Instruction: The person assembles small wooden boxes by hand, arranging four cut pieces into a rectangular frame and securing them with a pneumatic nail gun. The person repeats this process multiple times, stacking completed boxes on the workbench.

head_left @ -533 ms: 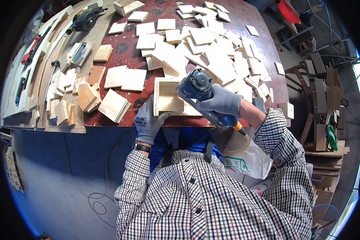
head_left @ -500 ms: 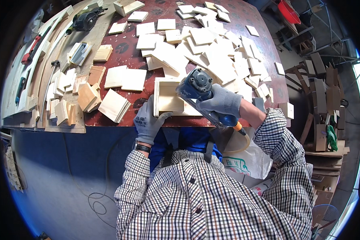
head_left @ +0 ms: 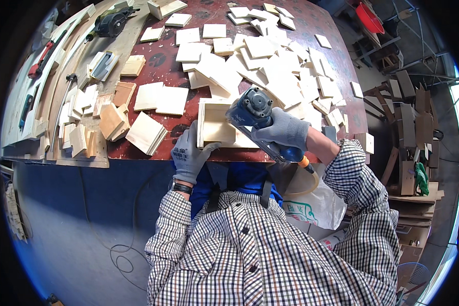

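Note:
An open wooden box (head_left: 201, 122) of pale boards lies at the near edge of the table. My left hand (head_left: 189, 157), in a grey glove, grips its near left corner, with the thumb along the near side and fingers against the left wall. My gloved right hand (head_left: 286, 130) is wrapped round a dark blue air nail gun (head_left: 252, 108), slanted across the right part of the box. Its body hides that end, so whether the nose touches the wood cannot be seen. A yellowish air hose (head_left: 311, 184) runs from the gun's orange fitting.
Thin square wooden boards (head_left: 260, 47) lie heaped beyond the box on the dark red tabletop (head_left: 160, 66). Stacked wood blocks (head_left: 146, 133) stand to the left. Farther left are a hammer (head_left: 71, 78) and a black power tool (head_left: 111, 24). Wood offcuts (head_left: 408, 127) fill the right side.
The view has shifted very slightly. Both hands, the nail gun and the box keep the same positions relative to each other.

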`<state>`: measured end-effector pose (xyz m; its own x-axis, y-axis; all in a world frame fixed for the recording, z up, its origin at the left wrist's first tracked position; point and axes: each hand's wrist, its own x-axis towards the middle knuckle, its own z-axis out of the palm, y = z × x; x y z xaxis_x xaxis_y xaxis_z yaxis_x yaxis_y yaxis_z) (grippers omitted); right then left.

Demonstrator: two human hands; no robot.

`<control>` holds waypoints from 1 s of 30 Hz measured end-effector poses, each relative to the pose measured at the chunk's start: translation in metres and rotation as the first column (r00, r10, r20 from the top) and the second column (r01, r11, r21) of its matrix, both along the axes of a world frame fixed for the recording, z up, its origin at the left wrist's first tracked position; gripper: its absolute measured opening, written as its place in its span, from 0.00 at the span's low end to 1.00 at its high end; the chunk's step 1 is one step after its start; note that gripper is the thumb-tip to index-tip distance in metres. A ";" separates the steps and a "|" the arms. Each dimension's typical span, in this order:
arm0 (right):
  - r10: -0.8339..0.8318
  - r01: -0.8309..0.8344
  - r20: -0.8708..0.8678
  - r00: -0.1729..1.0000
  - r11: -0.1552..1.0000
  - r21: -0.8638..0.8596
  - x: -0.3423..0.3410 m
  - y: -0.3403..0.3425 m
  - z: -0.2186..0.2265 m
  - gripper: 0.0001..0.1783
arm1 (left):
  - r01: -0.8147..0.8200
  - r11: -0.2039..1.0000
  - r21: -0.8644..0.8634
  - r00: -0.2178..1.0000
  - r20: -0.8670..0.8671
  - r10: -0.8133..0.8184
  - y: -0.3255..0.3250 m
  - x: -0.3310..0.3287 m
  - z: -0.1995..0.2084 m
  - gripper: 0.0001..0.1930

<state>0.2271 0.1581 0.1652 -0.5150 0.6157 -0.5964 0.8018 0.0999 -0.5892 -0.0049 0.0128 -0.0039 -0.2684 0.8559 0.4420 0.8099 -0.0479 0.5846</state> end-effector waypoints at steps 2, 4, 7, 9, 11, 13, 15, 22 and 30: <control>0.016 -0.015 0.032 0.999 1.000 -0.026 -0.003 0.001 0.008 0.33 | -0.001 1.000 0.021 1.000 -0.015 0.001 0.000 -0.002 -0.005 0.48; 0.022 -0.020 0.040 0.999 0.999 -0.039 -0.003 0.001 0.010 0.34 | -0.005 1.000 0.016 1.000 -0.022 0.005 0.000 -0.002 -0.007 0.48; 0.015 -0.014 0.031 0.999 0.999 -0.030 -0.002 0.001 0.007 0.33 | -0.005 1.000 0.006 1.000 -0.015 0.005 0.000 -0.001 -0.003 0.45; 0.014 -0.014 0.035 0.999 1.000 -0.013 -0.003 0.000 0.010 0.32 | -0.002 1.000 0.001 1.000 -0.010 0.002 0.000 0.000 0.000 0.44; 0.024 -0.023 0.047 0.999 1.000 -0.015 -0.003 0.004 0.008 0.30 | 0.004 1.000 -0.001 1.000 -0.008 -0.004 0.000 -0.001 0.001 0.45; 0.017 -0.017 0.028 0.999 1.000 -0.020 -0.003 0.005 0.005 0.29 | 0.000 1.000 -0.009 1.000 -0.026 0.000 -0.001 -0.002 -0.001 0.46; -0.005 0.004 -0.017 1.000 1.000 -0.028 -0.003 0.004 0.005 0.29 | -0.005 1.000 -0.008 1.000 -0.027 0.005 0.000 -0.002 -0.004 0.47; 0.009 -0.011 -0.054 0.999 0.999 -0.034 -0.009 -0.013 0.011 0.26 | -0.007 0.999 0.037 1.000 -0.024 0.008 0.001 -0.001 -0.001 0.45; 0.098 -0.100 -0.054 0.994 0.995 -0.025 -0.025 -0.027 0.015 0.29 | 0.004 0.998 -0.060 1.000 0.003 -0.003 0.001 -0.002 0.004 0.46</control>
<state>0.2023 0.1309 0.1800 -0.6038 0.5438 -0.5829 0.7564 0.1602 -0.6341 -0.0065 0.0135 0.0004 -0.2667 0.8819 0.3887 0.8079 -0.0153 0.5891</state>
